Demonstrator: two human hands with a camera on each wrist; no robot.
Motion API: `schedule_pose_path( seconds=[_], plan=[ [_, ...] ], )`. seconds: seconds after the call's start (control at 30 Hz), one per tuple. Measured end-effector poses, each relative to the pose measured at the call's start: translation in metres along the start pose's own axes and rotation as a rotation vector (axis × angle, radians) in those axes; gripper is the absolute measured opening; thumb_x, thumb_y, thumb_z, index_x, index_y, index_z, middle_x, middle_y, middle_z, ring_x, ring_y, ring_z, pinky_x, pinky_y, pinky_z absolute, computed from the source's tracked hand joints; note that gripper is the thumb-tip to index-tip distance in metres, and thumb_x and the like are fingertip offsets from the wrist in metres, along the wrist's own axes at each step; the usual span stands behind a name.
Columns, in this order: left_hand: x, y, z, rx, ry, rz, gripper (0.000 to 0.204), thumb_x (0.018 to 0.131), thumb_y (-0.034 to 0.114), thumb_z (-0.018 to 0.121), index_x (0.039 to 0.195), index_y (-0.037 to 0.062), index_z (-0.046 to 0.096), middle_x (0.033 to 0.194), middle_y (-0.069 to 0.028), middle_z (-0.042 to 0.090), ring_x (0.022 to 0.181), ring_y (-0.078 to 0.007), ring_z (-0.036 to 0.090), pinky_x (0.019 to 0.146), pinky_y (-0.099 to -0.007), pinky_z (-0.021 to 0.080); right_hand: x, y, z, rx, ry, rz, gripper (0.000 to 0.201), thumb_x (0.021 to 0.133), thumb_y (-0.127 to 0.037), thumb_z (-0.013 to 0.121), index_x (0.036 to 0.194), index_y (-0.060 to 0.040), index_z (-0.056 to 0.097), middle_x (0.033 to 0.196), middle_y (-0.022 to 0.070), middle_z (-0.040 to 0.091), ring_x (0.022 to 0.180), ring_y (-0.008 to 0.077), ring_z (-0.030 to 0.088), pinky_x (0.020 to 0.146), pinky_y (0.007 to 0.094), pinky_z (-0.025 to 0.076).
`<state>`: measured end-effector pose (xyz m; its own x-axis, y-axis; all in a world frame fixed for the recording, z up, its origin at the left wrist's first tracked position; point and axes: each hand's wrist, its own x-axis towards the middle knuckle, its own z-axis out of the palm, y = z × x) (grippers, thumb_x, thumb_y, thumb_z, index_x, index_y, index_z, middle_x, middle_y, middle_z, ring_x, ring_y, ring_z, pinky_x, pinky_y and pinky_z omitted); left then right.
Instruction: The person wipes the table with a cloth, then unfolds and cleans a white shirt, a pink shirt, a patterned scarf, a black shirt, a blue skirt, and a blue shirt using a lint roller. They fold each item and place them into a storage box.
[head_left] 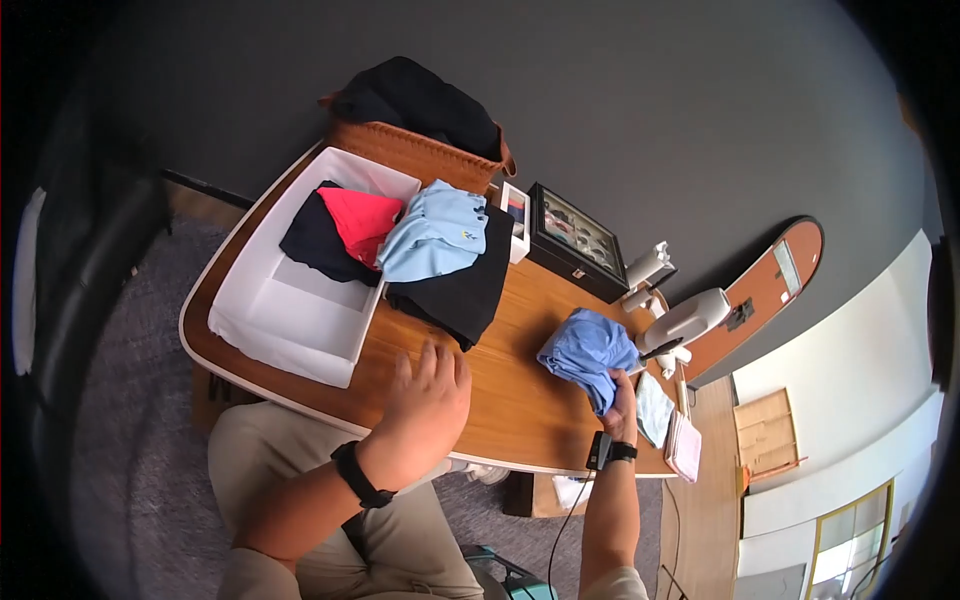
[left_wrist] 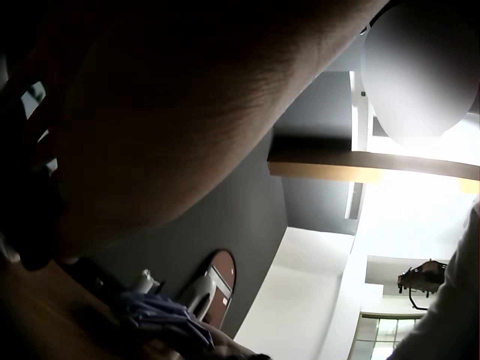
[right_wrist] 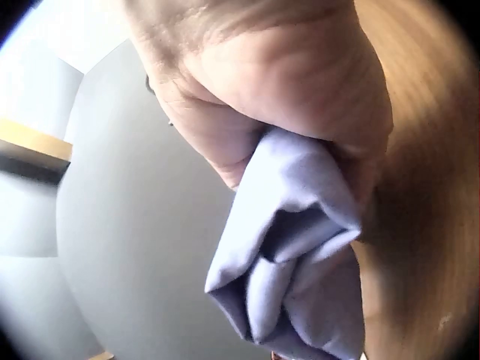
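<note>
My right hand grips a bunched blue cloth garment at its near edge, over the right part of the table. Seen from the right wrist, the thumb and fingers close round the garment's gathered end, and its folds hang loose. My left hand is held over the table's front edge with fingers loosely extended and nothing in them. Near those fingers lie black folded trousers or similar dark cloth, under a light blue garment.
A white box holds red and dark cloth. Behind it stands a brown basket with black cloth. A glass-lidded case, a white bottle and an oval mirror line the back. Folded cloths lie at the right end.
</note>
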<state>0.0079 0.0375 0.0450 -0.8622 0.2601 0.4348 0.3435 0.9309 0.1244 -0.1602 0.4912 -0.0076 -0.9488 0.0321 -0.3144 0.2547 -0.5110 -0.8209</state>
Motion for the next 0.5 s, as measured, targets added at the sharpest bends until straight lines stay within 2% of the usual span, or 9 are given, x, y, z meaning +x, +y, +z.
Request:
schedule_pose_path(
  seconds=[0.07, 0.17, 0.2, 0.27, 0.33, 0.37, 0.4, 0.43, 0.5],
  plan=[
    [-0.014, 0.007, 0.013, -0.032, -0.071, 0.093, 0.045, 0.094, 0.018, 0.066, 0.132, -0.0071, 0.065, 0.132, -0.0267, 0.064, 0.135, -0.041, 0.057, 0.105, -0.0538, 0.049, 0.005, 0.01, 0.0, -0.093, 0.056, 0.004, 0.039, 0.095, -0.013, 0.067, 0.126, 0.0105, 0.06, 0.114, 0.0228, 0.077, 0.094, 0.0368, 0.079, 0.085, 0.0435, 0.069],
    [-0.026, 0.017, 0.032, 0.017, -0.314, 0.178, 0.044, 0.096, 0.029, 0.07, 0.125, -0.0035, 0.069, 0.124, -0.0239, 0.068, 0.126, -0.0393, 0.062, 0.099, -0.0533, 0.052, 0.007, 0.004, 0.001, -0.849, 0.186, -0.189, 0.05, 0.093, -0.019, 0.077, 0.13, 0.0123, 0.061, 0.117, 0.023, 0.076, 0.101, 0.0327, 0.077, 0.084, 0.0403, 0.061],
    [-0.027, 0.019, 0.038, -0.004, -0.343, 0.174, 0.051, 0.095, 0.038, 0.073, 0.124, -0.0027, 0.07, 0.121, -0.0227, 0.07, 0.122, -0.0384, 0.064, 0.097, -0.0528, 0.052, 0.006, 0.002, 0.0, -0.844, 0.195, -0.188, 0.05, 0.093, -0.019, 0.077, 0.13, 0.0123, 0.061, 0.117, 0.023, 0.076, 0.101, 0.0327, 0.077, 0.084, 0.0403, 0.061],
    [-0.027, 0.02, 0.041, -0.03, -0.374, 0.177, 0.058, 0.094, 0.047, 0.076, 0.124, -0.0019, 0.071, 0.119, -0.0214, 0.071, 0.118, -0.0376, 0.065, 0.095, -0.0523, 0.053, -0.001, 0.004, 0.008, -1.448, 0.44, -0.543, 0.058, 0.094, -0.026, 0.079, 0.132, 0.0129, 0.06, 0.116, 0.0276, 0.075, 0.109, 0.0367, 0.075, 0.091, 0.0431, 0.059],
    [-0.025, 0.02, 0.04, -0.041, -0.395, 0.157, 0.073, 0.087, 0.06, 0.079, 0.124, -0.0017, 0.071, 0.116, -0.0189, 0.071, 0.116, -0.0369, 0.066, 0.096, -0.0504, 0.053, -0.01, 0.005, 0.011, -1.521, 0.477, -0.56, 0.067, 0.094, -0.037, 0.081, 0.135, 0.0127, 0.059, 0.117, 0.0333, 0.073, 0.112, 0.0432, 0.074, 0.097, 0.0458, 0.058],
    [-0.025, 0.02, 0.039, -0.044, -0.398, 0.161, 0.073, 0.087, 0.06, 0.079, 0.124, -0.0017, 0.071, 0.116, -0.0189, 0.071, 0.116, -0.0369, 0.066, 0.096, -0.0504, 0.053, -0.013, 0.008, 0.01, -1.6, 0.504, -0.629, 0.073, 0.093, -0.041, 0.083, 0.135, 0.0137, 0.058, 0.119, 0.0351, 0.072, 0.115, 0.0454, 0.072, 0.099, 0.0474, 0.056],
    [-0.025, 0.02, 0.037, -0.057, -0.359, 0.158, 0.052, 0.09, 0.04, 0.074, 0.12, -0.0018, 0.072, 0.114, -0.02, 0.072, 0.114, -0.0374, 0.067, 0.093, -0.0524, 0.054, -0.013, 0.011, 0.011, -1.677, 0.528, -0.701, 0.079, 0.092, -0.046, 0.084, 0.136, 0.0148, 0.058, 0.122, 0.0368, 0.071, 0.117, 0.0476, 0.071, 0.102, 0.0489, 0.055],
    [-0.026, 0.02, 0.037, -0.068, -0.32, 0.153, 0.034, 0.092, 0.02, 0.069, 0.117, -0.0018, 0.074, 0.112, -0.0211, 0.073, 0.111, -0.0379, 0.068, 0.09, -0.0544, 0.054, -0.021, 0.011, 0.021, -1.651, 0.491, -0.595, 0.085, 0.092, -0.051, 0.084, 0.136, 0.0168, 0.057, 0.126, 0.0397, 0.069, 0.121, 0.0509, 0.069, 0.106, 0.0505, 0.053],
    [-0.028, 0.02, 0.037, -0.072, -0.333, 0.15, 0.033, 0.091, 0.02, 0.07, 0.115, -0.0014, 0.074, 0.111, -0.0201, 0.074, 0.109, -0.0374, 0.069, 0.089, -0.0545, 0.054, -0.02, 0.015, 0.02, -1.651, 0.427, -0.543, 0.084, 0.093, -0.051, 0.084, 0.135, 0.0172, 0.058, 0.126, 0.039, 0.07, 0.121, 0.0501, 0.069, 0.106, 0.0495, 0.053]
  ],
)
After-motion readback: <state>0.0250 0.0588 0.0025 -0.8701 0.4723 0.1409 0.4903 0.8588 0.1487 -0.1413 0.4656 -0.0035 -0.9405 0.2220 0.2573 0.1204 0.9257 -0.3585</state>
